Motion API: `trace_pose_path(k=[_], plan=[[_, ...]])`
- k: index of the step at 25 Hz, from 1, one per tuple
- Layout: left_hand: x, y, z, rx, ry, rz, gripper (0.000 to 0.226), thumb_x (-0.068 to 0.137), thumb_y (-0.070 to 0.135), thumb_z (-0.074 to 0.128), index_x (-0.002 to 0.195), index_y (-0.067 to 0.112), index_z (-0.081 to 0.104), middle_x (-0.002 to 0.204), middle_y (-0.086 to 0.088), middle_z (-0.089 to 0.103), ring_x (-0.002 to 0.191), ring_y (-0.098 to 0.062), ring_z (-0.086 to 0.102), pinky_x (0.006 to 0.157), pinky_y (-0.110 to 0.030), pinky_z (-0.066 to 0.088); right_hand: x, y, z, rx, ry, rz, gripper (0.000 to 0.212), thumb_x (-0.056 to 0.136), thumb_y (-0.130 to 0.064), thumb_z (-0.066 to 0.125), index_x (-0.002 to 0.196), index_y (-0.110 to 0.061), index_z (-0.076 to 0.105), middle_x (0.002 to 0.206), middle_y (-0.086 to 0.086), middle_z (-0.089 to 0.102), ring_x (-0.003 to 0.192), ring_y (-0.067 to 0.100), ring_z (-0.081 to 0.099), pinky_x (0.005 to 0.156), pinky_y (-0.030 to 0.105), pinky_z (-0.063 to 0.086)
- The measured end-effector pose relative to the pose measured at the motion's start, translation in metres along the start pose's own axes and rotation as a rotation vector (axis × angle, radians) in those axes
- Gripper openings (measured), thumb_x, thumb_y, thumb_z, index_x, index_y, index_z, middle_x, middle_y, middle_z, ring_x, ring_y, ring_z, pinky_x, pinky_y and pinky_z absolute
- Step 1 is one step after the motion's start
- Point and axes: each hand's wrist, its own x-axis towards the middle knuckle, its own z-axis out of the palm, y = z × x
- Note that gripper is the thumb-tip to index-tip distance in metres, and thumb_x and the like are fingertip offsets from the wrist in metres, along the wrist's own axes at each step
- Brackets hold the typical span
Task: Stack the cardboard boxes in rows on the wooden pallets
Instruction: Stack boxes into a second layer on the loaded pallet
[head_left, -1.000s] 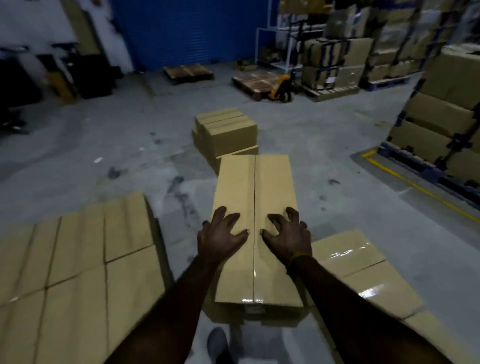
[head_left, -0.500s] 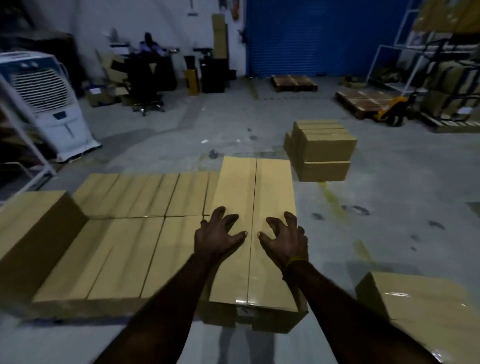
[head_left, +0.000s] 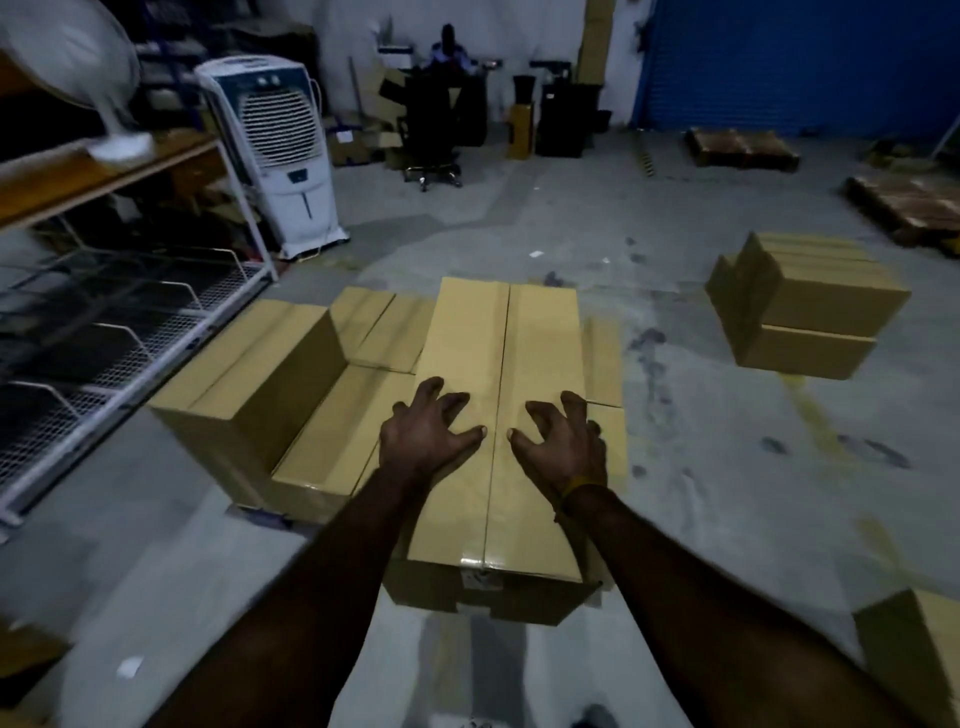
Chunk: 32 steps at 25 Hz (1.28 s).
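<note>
A long cardboard box (head_left: 540, 364) with a taped centre seam fills the middle of the head view. My left hand (head_left: 426, 436) and my right hand (head_left: 561, 447) lie on its top either side of the seam, fingers spread and bent, fingertips pressing down. Below and to the left of it is a flat layer of boxes (head_left: 332, 447), with one more box (head_left: 260, 364) stacked on that layer's left end. The carried box overlaps the right part of the layer. The pallet under them is hidden.
A small stack of boxes (head_left: 815, 317) stands on the floor at right, another box (head_left: 914, 660) at bottom right. A wire shelving rack (head_left: 104, 322) and an air cooler (head_left: 280, 156) are at left. Bare wooden pallets (head_left: 909, 208) lie at far right; a person (head_left: 447, 47) sits at the back.
The view has swung left with the box under my hands. The layer of boxes has come from the left side to directly beneath the box. My hands keep the same place on top.
</note>
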Motion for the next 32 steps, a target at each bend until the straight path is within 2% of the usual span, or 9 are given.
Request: trace_pose_path(k=[9,17,24,29,32], plan=[[0.053,-0.139,-0.022,-0.038,0.050,-0.136,0.077,0.074,0.083,0.047,0.141,0.047,0.041,0.157,0.014,0.021,0.130,-0.033,0.044,0.096,-0.047,0.043,0.075,-0.104,0.103,-0.030,-0.096,-0.126,0.060,0.083,-0.063,0.060,0.137,-0.040,0.049,0.156,-0.003,0.020,0.133,0.033,0.037,0.109,0.045,0.032],[0.146,-0.234,-0.014,-0.050,-0.017,-0.234,0.072,0.077,0.079,0.049,0.141,0.047,0.040,0.157,0.016,0.016,0.134,-0.032,0.041,0.100,-0.049,0.038,0.170,-0.158,0.208,0.015,-0.174,-0.117,0.059,0.082,-0.063,0.059,0.136,-0.042,0.050,0.157,-0.005,0.020,0.135,0.030,0.035,0.109,0.046,0.032],[0.209,-0.321,-0.003,-0.068,-0.091,-0.225,0.076,0.074,0.082,0.048,0.141,0.049,0.036,0.158,0.017,0.012,0.137,-0.029,0.038,0.102,-0.050,0.037,0.219,-0.202,0.280,0.014,-0.202,-0.093,0.059,0.083,-0.062,0.060,0.137,-0.041,0.050,0.157,-0.005,0.018,0.138,0.028,0.031,0.111,0.049,0.031],[0.253,-0.408,0.026,-0.111,-0.117,-0.164,0.077,0.072,0.083,0.048,0.139,0.047,0.041,0.158,0.017,0.015,0.135,-0.027,0.042,0.102,-0.048,0.040,0.241,-0.231,0.365,-0.009,-0.165,-0.007,0.058,0.083,-0.062,0.060,0.136,-0.041,0.051,0.157,-0.006,0.018,0.138,0.027,0.032,0.111,0.047,0.032],[0.278,-0.458,0.049,-0.116,-0.164,-0.111,0.076,0.074,0.082,0.048,0.141,0.047,0.038,0.159,0.016,0.011,0.137,-0.026,0.040,0.104,-0.047,0.038,0.252,-0.242,0.423,-0.008,-0.158,0.055,0.059,0.083,-0.062,0.060,0.137,-0.042,0.049,0.158,-0.007,0.017,0.141,0.026,0.029,0.112,0.046,0.029]])
